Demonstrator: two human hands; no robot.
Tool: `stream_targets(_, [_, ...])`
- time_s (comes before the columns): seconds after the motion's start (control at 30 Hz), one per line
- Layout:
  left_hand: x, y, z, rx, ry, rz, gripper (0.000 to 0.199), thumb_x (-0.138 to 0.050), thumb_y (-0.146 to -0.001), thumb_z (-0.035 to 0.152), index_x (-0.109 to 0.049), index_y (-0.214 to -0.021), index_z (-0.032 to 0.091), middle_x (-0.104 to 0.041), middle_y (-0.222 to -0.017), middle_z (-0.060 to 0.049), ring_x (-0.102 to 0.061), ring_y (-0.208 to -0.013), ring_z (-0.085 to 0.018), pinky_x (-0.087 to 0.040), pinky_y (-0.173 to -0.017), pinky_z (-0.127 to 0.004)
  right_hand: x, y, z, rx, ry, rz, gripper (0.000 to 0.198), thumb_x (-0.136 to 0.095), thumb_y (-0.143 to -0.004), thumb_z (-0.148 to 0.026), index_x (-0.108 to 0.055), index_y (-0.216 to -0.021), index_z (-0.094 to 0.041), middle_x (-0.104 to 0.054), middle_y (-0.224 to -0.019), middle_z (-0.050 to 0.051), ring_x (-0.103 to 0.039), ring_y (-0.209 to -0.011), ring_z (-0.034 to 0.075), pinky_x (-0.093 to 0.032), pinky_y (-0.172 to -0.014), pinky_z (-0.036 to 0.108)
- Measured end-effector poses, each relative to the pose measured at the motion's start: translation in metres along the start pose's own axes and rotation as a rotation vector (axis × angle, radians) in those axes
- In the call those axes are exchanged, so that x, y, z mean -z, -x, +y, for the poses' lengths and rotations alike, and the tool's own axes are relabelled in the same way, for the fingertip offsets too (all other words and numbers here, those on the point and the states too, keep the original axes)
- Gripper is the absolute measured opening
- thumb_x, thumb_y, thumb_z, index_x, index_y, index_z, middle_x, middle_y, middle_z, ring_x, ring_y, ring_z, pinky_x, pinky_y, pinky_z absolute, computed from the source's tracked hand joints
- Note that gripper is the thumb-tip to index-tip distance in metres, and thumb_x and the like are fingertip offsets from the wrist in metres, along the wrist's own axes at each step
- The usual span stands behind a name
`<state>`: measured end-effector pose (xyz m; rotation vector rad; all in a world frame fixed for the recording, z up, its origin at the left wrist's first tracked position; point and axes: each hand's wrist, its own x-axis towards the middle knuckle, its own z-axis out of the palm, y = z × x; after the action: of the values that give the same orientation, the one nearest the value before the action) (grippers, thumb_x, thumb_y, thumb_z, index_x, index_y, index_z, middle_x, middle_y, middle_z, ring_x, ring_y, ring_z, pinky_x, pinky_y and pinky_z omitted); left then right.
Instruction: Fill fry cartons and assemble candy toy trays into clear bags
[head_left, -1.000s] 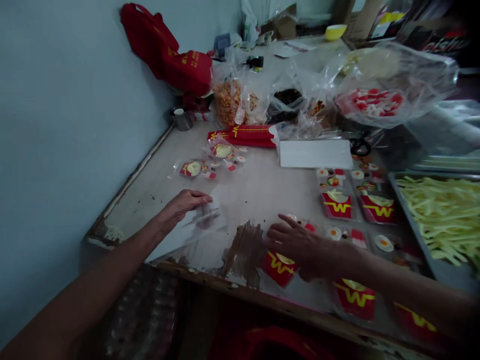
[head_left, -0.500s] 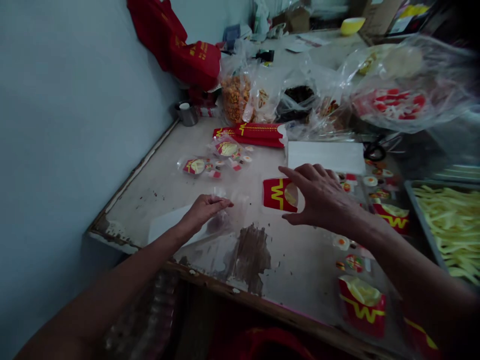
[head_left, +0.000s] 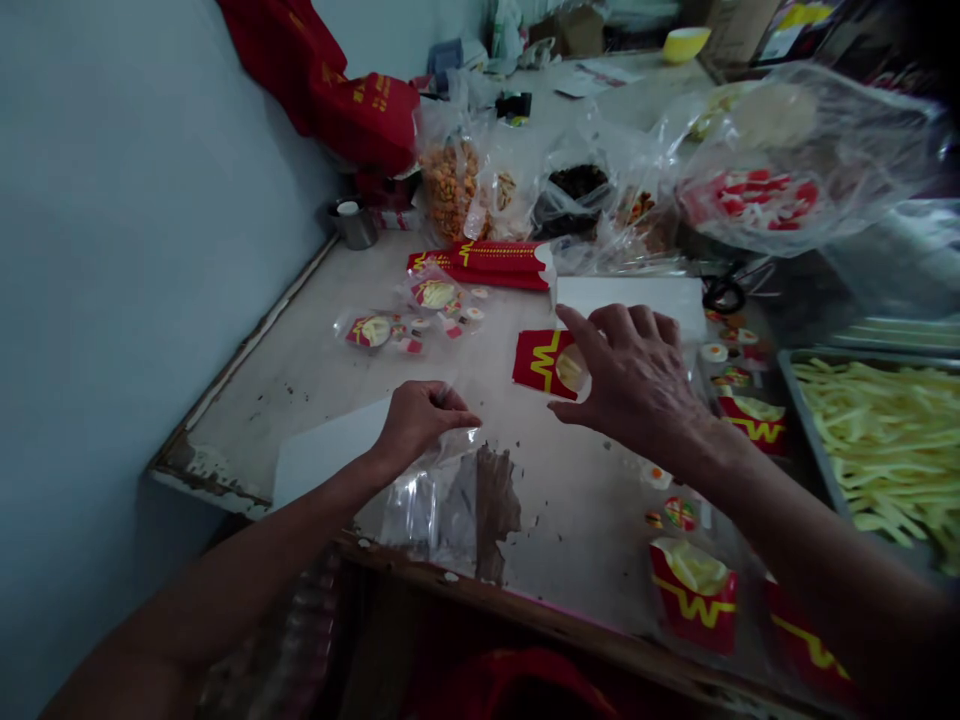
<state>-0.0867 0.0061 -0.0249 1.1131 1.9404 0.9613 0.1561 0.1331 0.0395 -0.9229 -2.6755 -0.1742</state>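
With thumb and fingertips pinched, my left hand [head_left: 427, 420] grips the upper edge of a clear plastic bag [head_left: 431, 510] near the table's front edge. Under that forearm lies a white sheet [head_left: 322, 452]. My right hand [head_left: 637, 365] is spread over a red fries carton [head_left: 536, 362] with a yellow zigzag mark. Its thumb and index finger stand apart on either side of the carton's right end; whether they touch it I cannot tell. Small packed sets with fries cartons [head_left: 694, 595] and food-shaped pieces lie right of and below that hand.
Two packed sets [head_left: 371, 330] lie at the left, before a stack of red cartons [head_left: 502, 264]. A tray of fries [head_left: 885, 440] stands at the right. Filled plastic bags [head_left: 454, 190], a metal cup [head_left: 355, 226] and black scissors [head_left: 724, 292] are farther back. A wall bounds the left.
My left fingers have closed into a pinch on the clear bag, which now shows more spread out. My right hand stays open by the carton. The whole view has shifted slightly.
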Motion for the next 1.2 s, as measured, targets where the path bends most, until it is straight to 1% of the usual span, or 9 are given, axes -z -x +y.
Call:
stream_targets(0.17, [-0.005, 0.004, 0.011, -0.082, -0.083, -0.050, 0.032, -0.090, -0.055, 0.045, -0.073, -0.066, 0.019, -0.068, -0.064, -0.001, -0.057, -0.059, -0.015, -0.039, -0.056, -0.028, -0.011, 0.009, -0.001, 0.007, 0.020, -0.051, 0.095, -0.074, -0.076, -0.056, -0.030, -0.153, -0.022, -0.052, -0.122, 0.017, -0.044, -0.111, 0.039, -0.033, -0.094, 0.053])
stream_targets(0.23, [-0.005, 0.001, 0.009, -0.076, -0.108, -0.069, 0.032, -0.091, -0.055, 0.044, -0.074, -0.067, 0.019, -0.068, -0.064, -0.001, -0.057, -0.059, -0.014, -0.038, -0.056, -0.028, -0.012, 0.012, -0.001, -0.011, 0.019, -0.068, 0.094, -0.074, -0.076, -0.055, -0.031, -0.153, -0.022, -0.052, -0.123, 0.017, -0.043, -0.110, 0.039, -0.033, -0.094, 0.053])
stream_targets(0.37, [-0.004, -0.007, 0.003, -0.051, -0.131, -0.074, 0.033, -0.092, -0.051, 0.042, -0.073, -0.066, 0.019, -0.067, -0.062, 0.000, -0.054, -0.056, -0.013, -0.037, -0.054, -0.027, -0.008, 0.019, 0.003, -0.101, 0.011, -0.025, 0.096, -0.073, -0.076, -0.056, -0.029, -0.154, -0.020, -0.051, -0.124, 0.018, -0.043, -0.111, 0.040, -0.035, -0.091, 0.053])
stream_targets(0.47, [-0.004, -0.007, 0.003, -0.023, -0.119, -0.121, 0.033, -0.092, -0.051, 0.041, -0.073, -0.066, 0.019, -0.065, -0.060, 0.000, -0.053, -0.055, -0.013, -0.035, -0.052, -0.027, -0.008, 0.023, 0.004, -0.051, -0.010, -0.041, 0.096, -0.074, -0.075, -0.055, -0.029, -0.154, -0.023, -0.053, -0.122, 0.017, -0.044, -0.110, 0.039, -0.035, -0.092, 0.053])
stream_targets(0.67, [-0.005, -0.006, 0.009, -0.001, 0.020, -0.297, 0.035, -0.092, -0.051, 0.037, -0.073, -0.072, 0.017, -0.061, -0.059, 0.002, -0.054, -0.056, -0.013, -0.038, -0.054, -0.026, -0.021, 0.030, -0.012, -0.013, 0.011, -0.057, 0.095, -0.078, -0.074, -0.044, -0.030, -0.153, -0.023, -0.053, -0.123, 0.016, -0.044, -0.111, 0.037, -0.033, -0.095, 0.051])
stream_targets(0.8, [-0.006, -0.018, 0.002, 0.019, 0.202, -0.262, 0.056, -0.095, -0.044, 0.028, -0.067, -0.092, 0.018, -0.064, -0.068, 0.003, -0.059, -0.062, -0.013, -0.046, -0.060, -0.027, -0.028, 0.032, -0.023, -0.021, -0.069, -0.074, 0.099, -0.077, -0.073, -0.051, -0.026, -0.154, -0.025, -0.053, -0.124, 0.015, -0.044, -0.110, 0.037, -0.034, -0.094, 0.050])
stream_targets(0.93, [-0.008, -0.025, -0.001, 0.036, 0.318, -0.213, 0.057, -0.097, -0.039, 0.023, -0.061, -0.084, 0.017, -0.065, -0.073, 0.001, -0.060, -0.064, -0.013, -0.051, -0.063, -0.028, -0.028, 0.025, -0.027, -0.033, -0.087, -0.105, 0.100, -0.078, -0.072, -0.053, -0.028, -0.153, -0.022, -0.053, -0.125, 0.016, -0.045, -0.110, 0.037, -0.034, -0.093, 0.048])
stream_targets(1.07, [-0.006, -0.024, -0.004, 0.049, 0.335, -0.215, 0.052, -0.095, -0.048, 0.026, -0.066, -0.089, 0.015, -0.064, -0.068, 0.001, -0.059, -0.061, -0.012, -0.050, -0.062, -0.027, -0.029, 0.018, -0.028, 0.050, -0.095, -0.162, 0.096, -0.082, -0.070, -0.048, -0.036, -0.150, -0.020, -0.056, -0.125, 0.016, -0.045, -0.111, 0.035, -0.032, -0.096, 0.047])
stream_targets(1.2, [0.000, -0.021, -0.015, 0.126, 0.334, -0.271, 0.053, -0.094, -0.052, 0.027, -0.069, -0.098, 0.015, -0.063, -0.068, 0.003, -0.058, -0.059, -0.010, -0.048, -0.059, -0.023, -0.040, 0.022, -0.024, 0.204, -0.220, -0.350, 0.096, -0.086, -0.061, -0.050, -0.046, -0.144, -0.020, -0.059, -0.118, 0.012, -0.049, -0.107, 0.033, -0.034, -0.094, 0.044])
